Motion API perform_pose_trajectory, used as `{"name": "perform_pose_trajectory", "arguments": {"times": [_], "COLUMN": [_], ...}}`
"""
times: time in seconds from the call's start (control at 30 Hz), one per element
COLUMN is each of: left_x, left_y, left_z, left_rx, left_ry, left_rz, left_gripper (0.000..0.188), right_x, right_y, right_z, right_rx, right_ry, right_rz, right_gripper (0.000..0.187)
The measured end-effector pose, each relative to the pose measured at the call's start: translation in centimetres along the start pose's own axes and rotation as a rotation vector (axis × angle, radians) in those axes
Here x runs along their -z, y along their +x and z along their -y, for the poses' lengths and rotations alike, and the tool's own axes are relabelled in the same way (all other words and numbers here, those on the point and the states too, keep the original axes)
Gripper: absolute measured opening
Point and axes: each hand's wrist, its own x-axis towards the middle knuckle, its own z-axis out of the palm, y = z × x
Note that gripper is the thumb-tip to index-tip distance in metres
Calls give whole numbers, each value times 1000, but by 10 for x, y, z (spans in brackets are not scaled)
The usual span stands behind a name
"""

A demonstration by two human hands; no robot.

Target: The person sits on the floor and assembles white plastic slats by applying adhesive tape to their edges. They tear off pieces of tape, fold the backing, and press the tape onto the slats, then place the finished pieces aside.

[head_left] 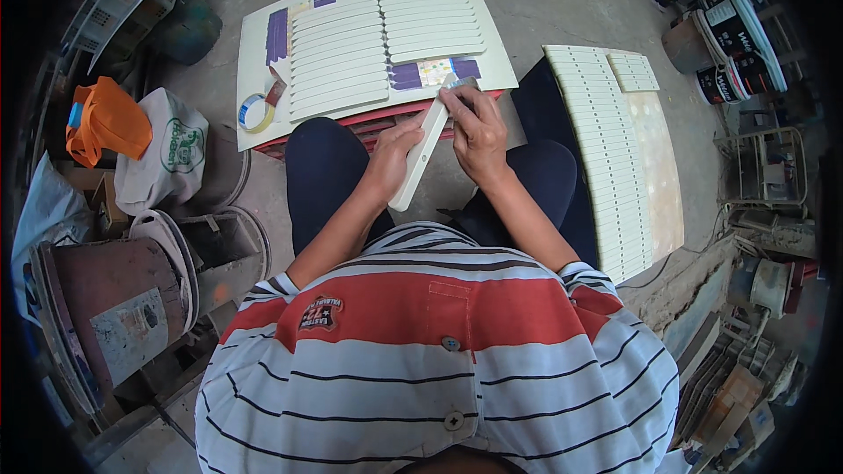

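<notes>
My left hand [392, 160] is wrapped round a long narrow cream-white bar [416, 168], which slants over my lap with its far end up by the board. At that far end my right hand [482, 133] is closed, fingertips pinching a small grey, metal-looking flat piece [465, 82] against the bar. The fingers partly hide this piece. Just beyond both hands, a pale board [256, 50] bears two rows of slim cream strips [338, 57] laid side by side. A tape roll [255, 112] lies at its near left corner, beside purple-printed patches.
To my right, a second board [654, 154] carries many short cream bars [601, 149] with dark holes. Paint buckets [738, 44] stand at the far right. On the left are an orange bag [110, 118], a white sack [165, 154] and a brown-red container [118, 285].
</notes>
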Motion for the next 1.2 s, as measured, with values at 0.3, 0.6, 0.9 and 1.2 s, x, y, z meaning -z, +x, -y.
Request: {"name": "perform_pose_trajectory", "arguments": {"times": [0.3, 0.6, 0.9, 1.2], "left_x": [6, 6, -2, -1], "left_y": [1, 2, -1, 8], "left_z": [-6, -5, -9, -3], "left_rx": [133, 171, 154, 172], "left_ry": [-249, -341, -286, -229], "left_rz": [79, 107, 61, -36], "left_gripper": [50, 50, 50, 47], "right_x": [-1, -1, -3, -6], "right_y": [-6, 2, 9, -1], "right_z": [4, -2, -15, 2], "right_rx": [4, -31, -95, 10], "right_ry": [14, -18, -33, 14], "right_rz": [-2, -8, 10, 58], "right_gripper": [49, 47, 48, 50]}}
